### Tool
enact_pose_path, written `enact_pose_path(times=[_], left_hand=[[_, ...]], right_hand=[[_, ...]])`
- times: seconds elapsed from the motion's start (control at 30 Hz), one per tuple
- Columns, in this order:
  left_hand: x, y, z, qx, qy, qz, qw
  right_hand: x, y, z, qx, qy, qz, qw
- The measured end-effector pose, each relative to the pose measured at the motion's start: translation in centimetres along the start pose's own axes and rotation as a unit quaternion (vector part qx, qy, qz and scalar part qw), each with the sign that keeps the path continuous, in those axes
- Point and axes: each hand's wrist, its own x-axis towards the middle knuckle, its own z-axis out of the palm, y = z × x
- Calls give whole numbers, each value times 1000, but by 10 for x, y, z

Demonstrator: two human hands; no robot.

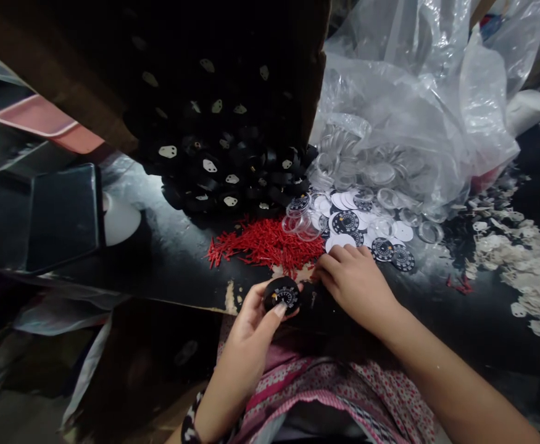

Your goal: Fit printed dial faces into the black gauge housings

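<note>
Dark and glossy, the desk point(172, 277) is scuffed at its near edge, with a box point(68, 80) of black round parts point(246, 157) standing farther back. Just over that edge, the left hand point(246, 333) grips a black dial point(282, 296), thumb on its printed face. The right hand point(360, 287) curls beside the red slivers point(270, 243); whether its fingertips pinch anything, I cannot tell. Right of the pile lie printed discs point(345, 221) and clear rings point(430, 232). A loose thumb could let the dial drop off the edge, and pressing too hard might smudge or shift its face; a careless wrist could sweep discs into the slivers.
</note>
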Motion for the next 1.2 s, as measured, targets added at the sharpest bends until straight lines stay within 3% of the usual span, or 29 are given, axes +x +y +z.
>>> enact_pose_path(times=[0.17, 0.33, 0.5, 0.6, 0.7, 0.87, 1.07, 1.2], left_hand=[[-2, 4, 12, -117, 62, 0, 991], [-2, 5, 14, -140, 85, -16, 986], [0, 5, 12, -157, 37, -17, 987], [2, 10, 14, -210, -20, -88, 974], [5, 15, 20, -264, -62, -129, 954], [7, 11, 28, -247, -32, -73, 966], [-2, 6, 29, -194, -11, -1, 981], [0, 8, 25, -156, -13, 30, 987]], right_hand=[[1, -5, -6, 9, -14, -10, 1000], [-5, -11, -9, 44, -39, 9, 998], [-1, -19, -4, 36, -30, -5, 999], [-3, -19, -3, 168, 2, 21, 985], [-10, -16, -3, 305, 45, 57, 950], [-20, -15, -4, 359, 73, 57, 929], [-23, -19, -5, 314, 75, 66, 944], [-28, -21, -10, 371, 99, 54, 922]])
